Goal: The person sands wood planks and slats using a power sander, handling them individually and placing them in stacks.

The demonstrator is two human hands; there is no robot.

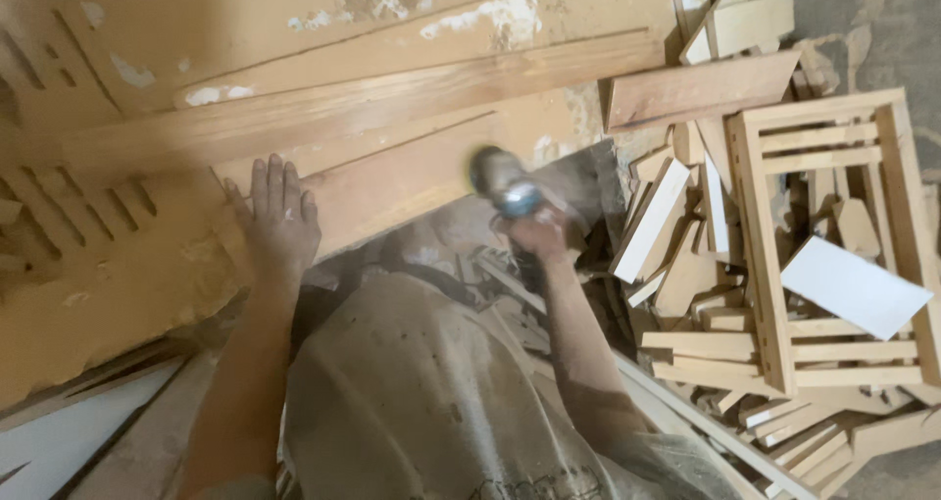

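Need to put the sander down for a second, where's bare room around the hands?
Bare room: the dusty bench left of the left hand, and the plank between that hand and the sander in the right hand. Right side is crowded: offcuts and a slatted frame.

You have no packages, labels, signs or screens in front of you here. Nothing near your left hand or your right hand carries a label or a wrapper, and no display shows anywhere in view.
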